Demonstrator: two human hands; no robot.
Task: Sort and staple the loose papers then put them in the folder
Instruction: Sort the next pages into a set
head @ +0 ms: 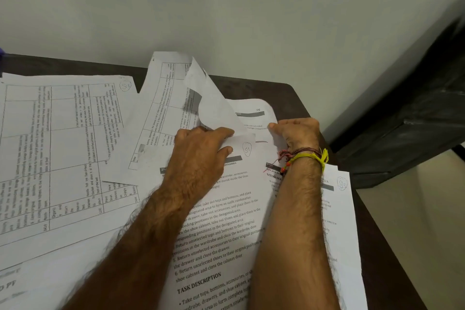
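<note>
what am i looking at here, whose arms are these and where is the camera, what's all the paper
There is no machine here, only a person working with bare hands. The single picture comes from a camera worn on the person's head, looking forward and down, so both forearms reach in from the bottom edge.

A dark table against a pale wall is covered in loose printed papers, some with tables, some with text; several bear handwritten marks such as S1, S3 and S5. The left hand pinches a curled sheet and lifts its corner off the pile. The right hand, with coloured threads round its wrist, rests on the papers, but I cannot tell whether it holds one. No stapler or folder is in view.
</note>
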